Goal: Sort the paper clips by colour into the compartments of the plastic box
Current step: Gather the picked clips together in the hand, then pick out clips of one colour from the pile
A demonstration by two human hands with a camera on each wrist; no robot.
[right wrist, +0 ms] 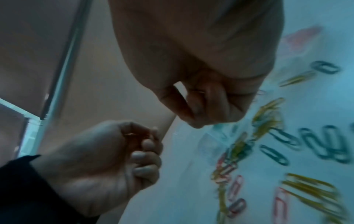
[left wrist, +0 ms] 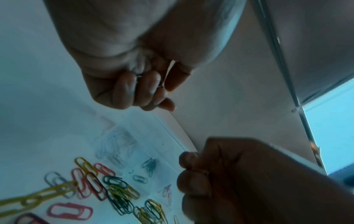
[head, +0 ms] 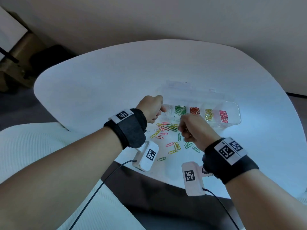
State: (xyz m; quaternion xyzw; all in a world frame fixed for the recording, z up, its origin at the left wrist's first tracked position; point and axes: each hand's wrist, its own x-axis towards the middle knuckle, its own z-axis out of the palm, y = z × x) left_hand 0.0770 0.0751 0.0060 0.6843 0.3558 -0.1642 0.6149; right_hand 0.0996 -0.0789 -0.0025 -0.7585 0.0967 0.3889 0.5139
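A clear plastic box (head: 235, 113) lies on the white table with its compartments in a row: pale clips (head: 168, 110), green clips (head: 180, 110), red clips (head: 194, 110), yellow clips (head: 208, 114), pink clips (head: 223, 116). Loose mixed-colour paper clips (head: 167, 128) are scattered in front of it. My left hand (head: 159, 112) hovers at the box's left end, fingers curled, pinching a thin clip (right wrist: 132, 134). My right hand (head: 184, 130) is a fist just above the loose pile, and a thin clip (right wrist: 199, 91) shows between its thumb and fingers.
The box's clear lid (head: 182, 90) lies open behind it. The table (head: 99, 88) has a curved front edge close to my wrists. A white ribbed cushion (head: 25, 146) is at the lower left. Cables trail from both wrist cameras.
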